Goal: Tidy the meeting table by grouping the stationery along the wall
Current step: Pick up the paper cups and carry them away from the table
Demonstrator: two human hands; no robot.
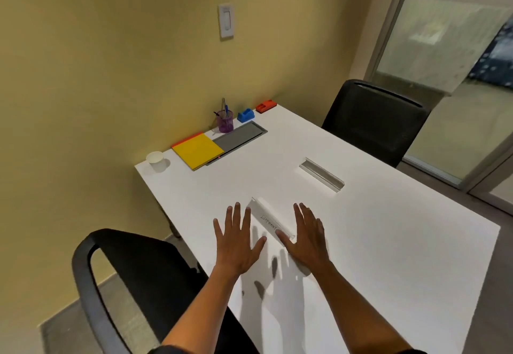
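My left hand (238,242) and my right hand (308,238) hover flat, fingers spread, over the near part of the white table (388,242), holding nothing. Between them lies a clear acrylic name holder (268,220) with a handwritten label; my right thumb is at its near end. A second clear holder (322,174) lies further back. Along the wall stand a purple pen cup (225,122) with pens, a blue object (245,115), a red object (266,105), a yellow notepad (198,150) on an orange sheet, and a white paper cup (156,160).
A grey cable hatch (238,138) is set into the table beside the notepad. One black chair (133,284) is at the near left, another (372,120) at the far side. A glass door is at the right.
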